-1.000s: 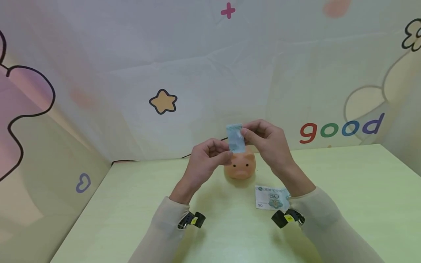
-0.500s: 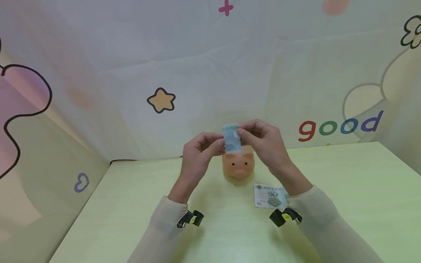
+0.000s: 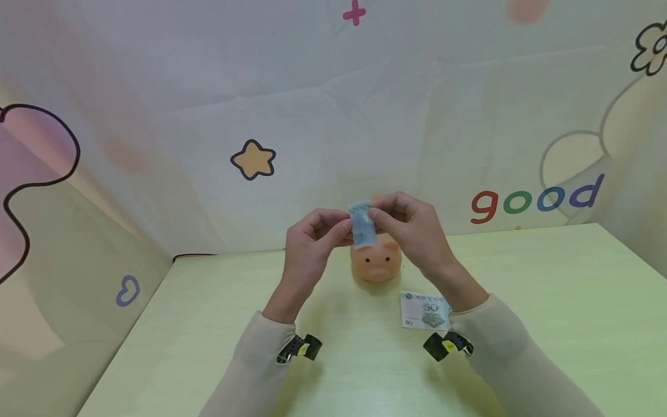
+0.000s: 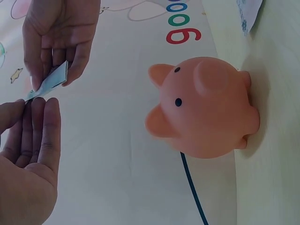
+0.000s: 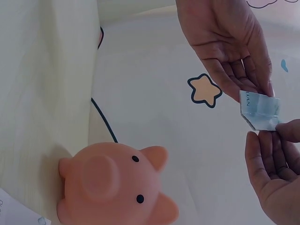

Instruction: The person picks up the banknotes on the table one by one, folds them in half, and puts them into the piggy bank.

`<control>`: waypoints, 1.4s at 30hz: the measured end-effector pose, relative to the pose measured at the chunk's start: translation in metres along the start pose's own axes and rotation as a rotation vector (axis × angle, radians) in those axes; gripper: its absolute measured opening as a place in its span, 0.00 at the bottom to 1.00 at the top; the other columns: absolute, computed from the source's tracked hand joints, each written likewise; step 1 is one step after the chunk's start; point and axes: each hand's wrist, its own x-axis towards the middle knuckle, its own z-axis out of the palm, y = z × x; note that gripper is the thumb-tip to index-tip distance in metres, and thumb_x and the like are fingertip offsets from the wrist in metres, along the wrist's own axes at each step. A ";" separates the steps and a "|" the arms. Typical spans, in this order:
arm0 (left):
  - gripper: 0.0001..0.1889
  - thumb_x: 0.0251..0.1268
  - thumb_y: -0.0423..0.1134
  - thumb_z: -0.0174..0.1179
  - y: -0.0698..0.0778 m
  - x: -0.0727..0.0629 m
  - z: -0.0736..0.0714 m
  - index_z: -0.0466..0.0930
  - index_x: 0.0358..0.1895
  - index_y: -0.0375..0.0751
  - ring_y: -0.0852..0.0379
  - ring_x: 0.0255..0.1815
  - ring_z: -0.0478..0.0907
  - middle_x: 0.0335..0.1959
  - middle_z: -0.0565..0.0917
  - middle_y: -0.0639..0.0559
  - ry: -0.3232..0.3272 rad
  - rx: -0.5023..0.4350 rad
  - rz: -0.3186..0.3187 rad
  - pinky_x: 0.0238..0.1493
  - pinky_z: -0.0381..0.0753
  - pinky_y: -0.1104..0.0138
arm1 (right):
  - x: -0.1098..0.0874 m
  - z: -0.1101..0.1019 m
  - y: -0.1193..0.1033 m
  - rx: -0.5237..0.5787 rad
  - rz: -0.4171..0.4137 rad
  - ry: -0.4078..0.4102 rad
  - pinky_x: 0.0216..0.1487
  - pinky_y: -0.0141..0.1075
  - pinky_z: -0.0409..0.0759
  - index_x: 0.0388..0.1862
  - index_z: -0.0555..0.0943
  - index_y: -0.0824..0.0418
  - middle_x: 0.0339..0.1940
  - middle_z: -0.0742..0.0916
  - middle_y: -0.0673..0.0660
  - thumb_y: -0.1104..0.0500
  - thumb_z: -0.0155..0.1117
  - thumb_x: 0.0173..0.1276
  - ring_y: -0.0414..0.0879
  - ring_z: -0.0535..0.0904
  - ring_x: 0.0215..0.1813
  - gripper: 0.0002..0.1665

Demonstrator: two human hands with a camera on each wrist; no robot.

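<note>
A folded blue-green banknote (image 3: 363,225) is held up in the air between both hands. My left hand (image 3: 312,240) pinches its left edge between thumb and fingers. On the opposite edge, my right hand (image 3: 414,231) pinches it the same way. In the right wrist view the folded banknote (image 5: 260,111) shows creases and a layered edge. Just behind and below the hands, an orange piggy bank (image 3: 376,265) stands on the table facing me; the left wrist view shows the whole piggy bank (image 4: 206,108), apart from both hands.
An unfolded 50 banknote (image 3: 423,311) lies flat on the pale green table (image 3: 359,370), partly hidden by my right wrist. A printed cloth backdrop (image 3: 312,150) rises behind the table's back edge.
My left hand has shifted its hold from the note's lower corner up to the middle of its left edge. Both hands and the note have moved slightly left, the note tilting a little.
</note>
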 end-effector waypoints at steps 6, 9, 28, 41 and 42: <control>0.08 0.74 0.28 0.67 0.001 0.000 0.000 0.85 0.51 0.27 0.53 0.40 0.89 0.43 0.89 0.42 -0.026 0.036 0.013 0.50 0.91 0.54 | -0.001 0.003 -0.002 0.014 -0.012 -0.029 0.52 0.35 0.86 0.51 0.84 0.70 0.45 0.89 0.61 0.64 0.67 0.79 0.49 0.88 0.45 0.10; 0.08 0.73 0.29 0.68 0.000 0.000 0.000 0.87 0.50 0.29 0.51 0.40 0.89 0.43 0.90 0.43 -0.025 0.059 0.027 0.50 0.91 0.53 | -0.002 0.004 -0.003 0.011 -0.011 -0.047 0.53 0.37 0.87 0.52 0.84 0.69 0.45 0.90 0.60 0.64 0.67 0.79 0.50 0.89 0.45 0.09; 0.09 0.73 0.27 0.67 0.000 -0.001 -0.001 0.85 0.51 0.27 0.55 0.38 0.89 0.40 0.90 0.47 -0.011 0.018 -0.001 0.48 0.91 0.56 | -0.005 0.006 -0.010 0.056 -0.007 -0.113 0.54 0.40 0.87 0.52 0.83 0.68 0.42 0.89 0.60 0.60 0.62 0.82 0.54 0.88 0.45 0.11; 0.08 0.75 0.28 0.65 0.003 -0.001 -0.001 0.85 0.50 0.27 0.53 0.38 0.89 0.40 0.88 0.45 -0.050 0.040 -0.040 0.48 0.91 0.57 | -0.003 0.001 -0.005 -0.045 -0.065 -0.098 0.54 0.39 0.86 0.50 0.85 0.67 0.43 0.90 0.58 0.62 0.67 0.79 0.51 0.89 0.46 0.08; 0.08 0.75 0.28 0.65 0.003 -0.001 -0.002 0.85 0.50 0.27 0.53 0.38 0.89 0.39 0.89 0.45 -0.047 0.036 -0.041 0.48 0.91 0.57 | -0.002 0.001 -0.004 -0.050 -0.068 -0.099 0.53 0.39 0.86 0.49 0.85 0.67 0.43 0.90 0.58 0.63 0.67 0.79 0.51 0.88 0.47 0.08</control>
